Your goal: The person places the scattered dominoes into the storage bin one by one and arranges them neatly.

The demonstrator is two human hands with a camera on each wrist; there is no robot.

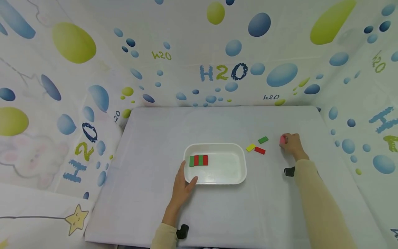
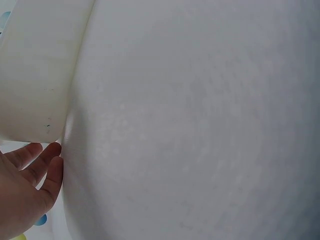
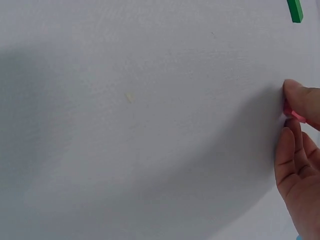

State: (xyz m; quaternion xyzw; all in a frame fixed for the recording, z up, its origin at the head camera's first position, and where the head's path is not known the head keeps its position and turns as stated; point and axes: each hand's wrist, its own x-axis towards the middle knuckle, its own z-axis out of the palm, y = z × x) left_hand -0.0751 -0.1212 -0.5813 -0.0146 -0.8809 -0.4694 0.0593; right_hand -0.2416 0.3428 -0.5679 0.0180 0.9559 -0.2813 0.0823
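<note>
In the head view a white tray (image 1: 222,169) holds a short row of red and green blocks (image 1: 200,160) side by side near its left end. My left hand (image 1: 181,186) rests against the tray's near left corner, its fingers along the side and the thumb at the front rim. The left wrist view shows the fingertips touching the tray wall (image 2: 40,75). Farther right, my right hand (image 1: 292,144) pinches a pinkish-red block (image 1: 282,139) between thumb and fingers, low over the table. The fingers cover part of that block.
Between the tray and my right hand lie a yellow block (image 1: 250,147), a red block (image 1: 259,150) and a green block (image 1: 263,139). A white cloth covers the table (image 1: 146,166). Patterned fabric walls (image 1: 186,41) rise behind it and at both sides.
</note>
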